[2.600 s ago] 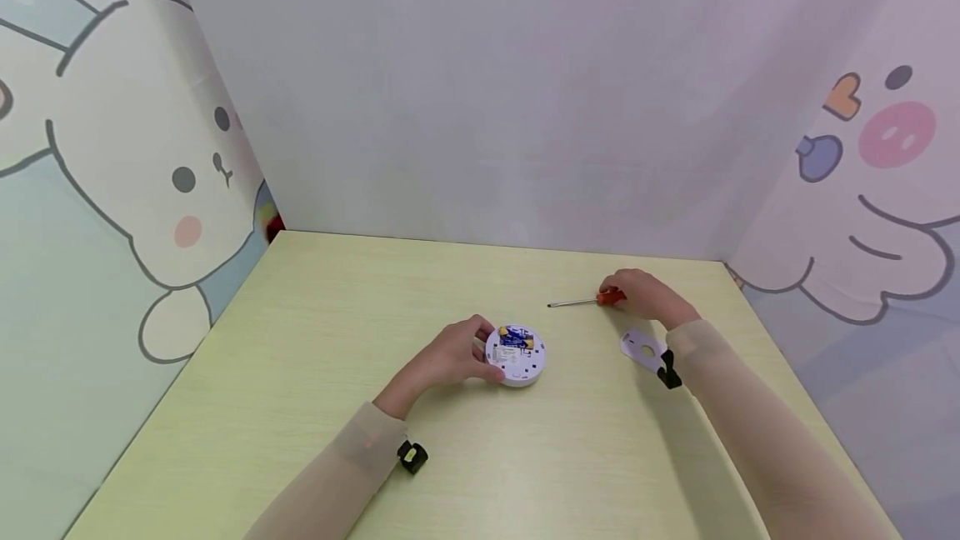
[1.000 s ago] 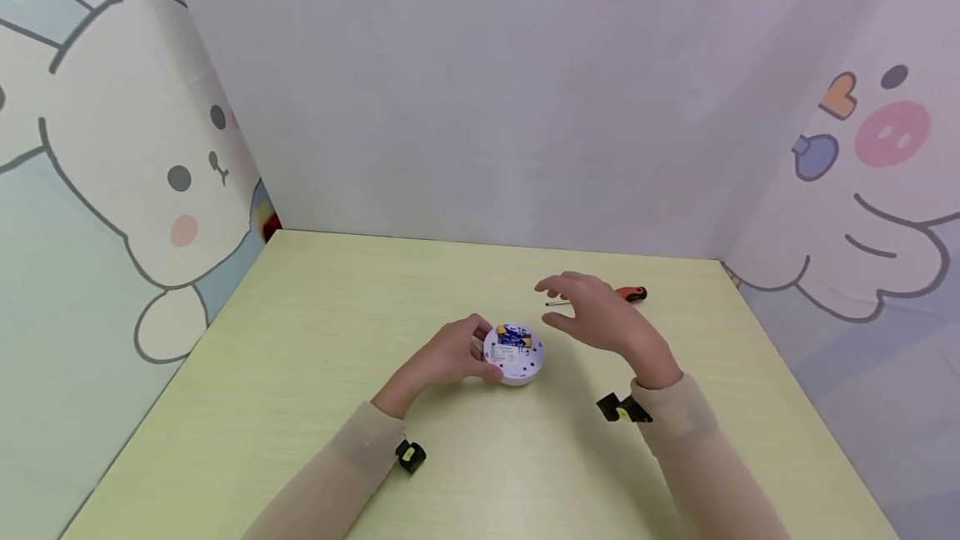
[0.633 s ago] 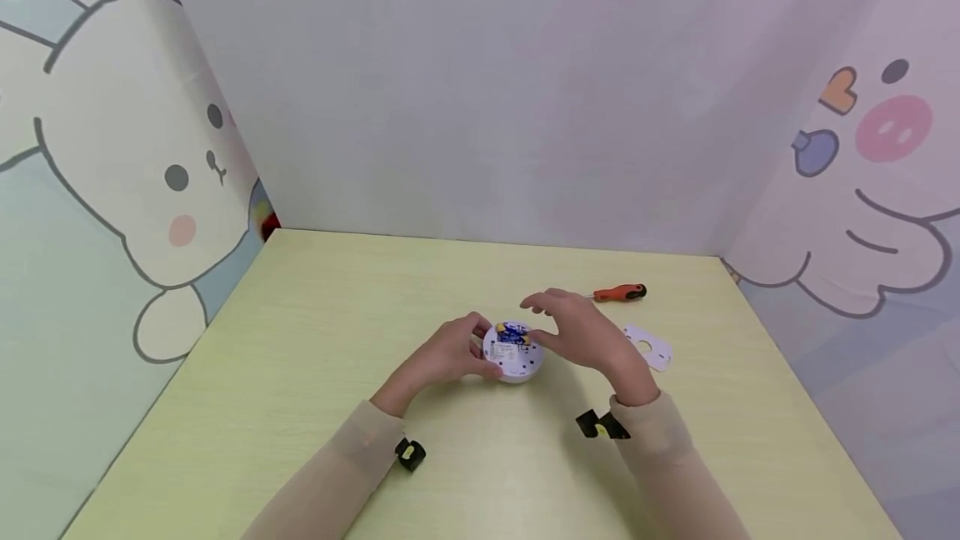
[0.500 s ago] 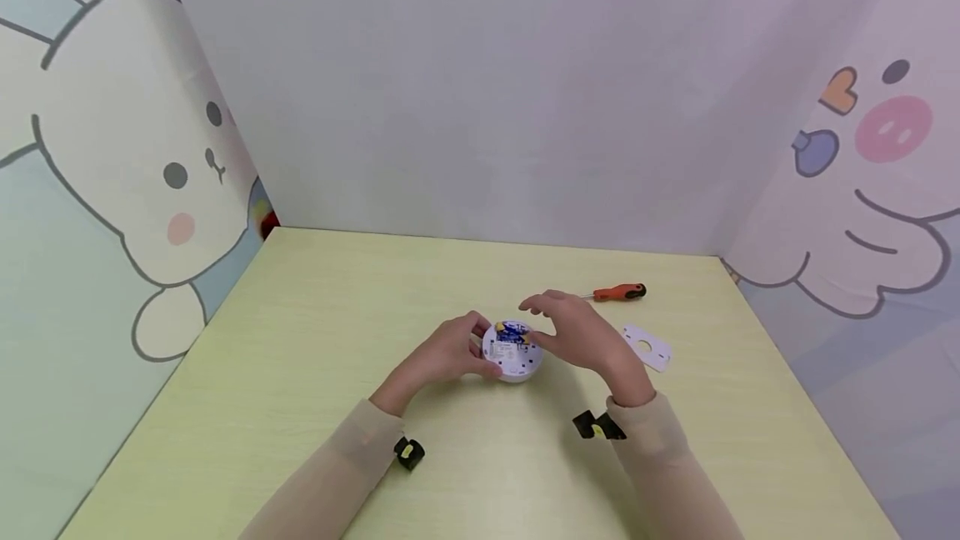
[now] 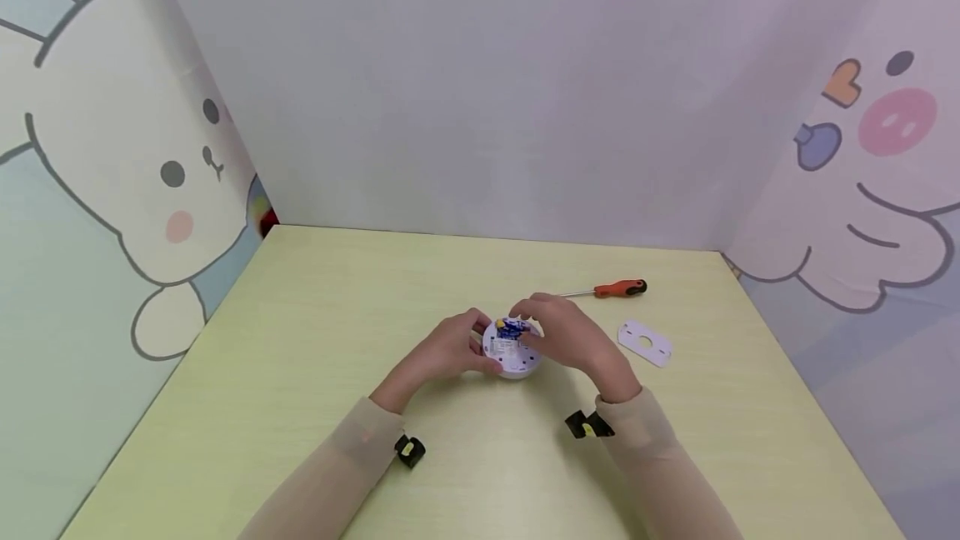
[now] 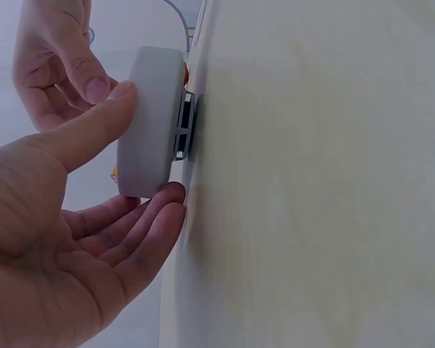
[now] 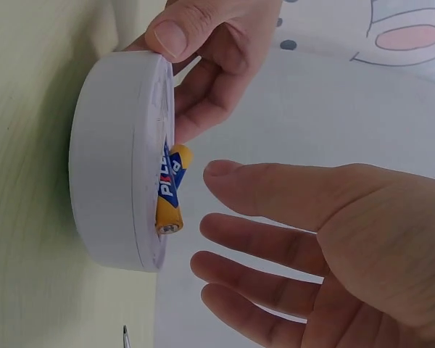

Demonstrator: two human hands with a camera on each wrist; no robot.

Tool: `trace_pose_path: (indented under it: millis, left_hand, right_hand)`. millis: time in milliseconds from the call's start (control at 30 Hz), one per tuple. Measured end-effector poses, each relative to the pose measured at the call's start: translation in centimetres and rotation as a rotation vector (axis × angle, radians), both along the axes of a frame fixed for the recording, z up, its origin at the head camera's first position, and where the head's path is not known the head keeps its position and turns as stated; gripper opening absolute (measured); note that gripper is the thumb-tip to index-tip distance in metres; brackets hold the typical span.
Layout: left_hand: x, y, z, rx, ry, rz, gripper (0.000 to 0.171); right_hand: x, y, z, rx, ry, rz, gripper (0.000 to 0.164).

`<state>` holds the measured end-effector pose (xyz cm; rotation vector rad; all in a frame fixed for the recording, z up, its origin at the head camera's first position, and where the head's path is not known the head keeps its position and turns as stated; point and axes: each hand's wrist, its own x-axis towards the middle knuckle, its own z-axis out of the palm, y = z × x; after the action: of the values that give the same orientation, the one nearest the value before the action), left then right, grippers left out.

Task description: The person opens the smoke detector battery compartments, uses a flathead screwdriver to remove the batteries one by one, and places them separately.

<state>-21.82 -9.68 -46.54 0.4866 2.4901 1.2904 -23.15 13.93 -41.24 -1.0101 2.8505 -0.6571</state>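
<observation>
A round white smoke detector [image 5: 513, 365] rests on the table with its battery side up; its slotted part points down at the table in the left wrist view. Gripping its left edge between thumb and fingers is my left hand [image 5: 450, 347]. Blue-and-yellow batteries [image 7: 168, 199] show in the right wrist view, lying crossed, with one tilted up out of the detector's face. My right hand [image 5: 566, 333] hovers over the detector's right side, thumb and fingers spread. A small gap separates its fingertips from the batteries in the right wrist view.
An orange-and-black screwdriver [image 5: 619, 288] lies behind the right hand, its tip partly hidden by that hand. To the right is a flat white mounting plate [image 5: 632, 333] with a central hole. A plain curtain [image 5: 465, 107] hangs along the table's back edge.
My right hand let go of the screwdriver, which stays on the table, and moved left to the detector's batteries. The mounting plate is now in full view. My left hand keeps its grip.
</observation>
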Motion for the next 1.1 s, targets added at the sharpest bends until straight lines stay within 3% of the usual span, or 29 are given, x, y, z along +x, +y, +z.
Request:
trace_pose_path:
  millis: [1100]
  left_hand:
    - [-0.2,-0.1,-0.1,-0.009,0.002,0.005,0.066]
  right_hand:
    - [-0.4,-0.8,-1.3,0.050,0.024,-0.005,0.024]
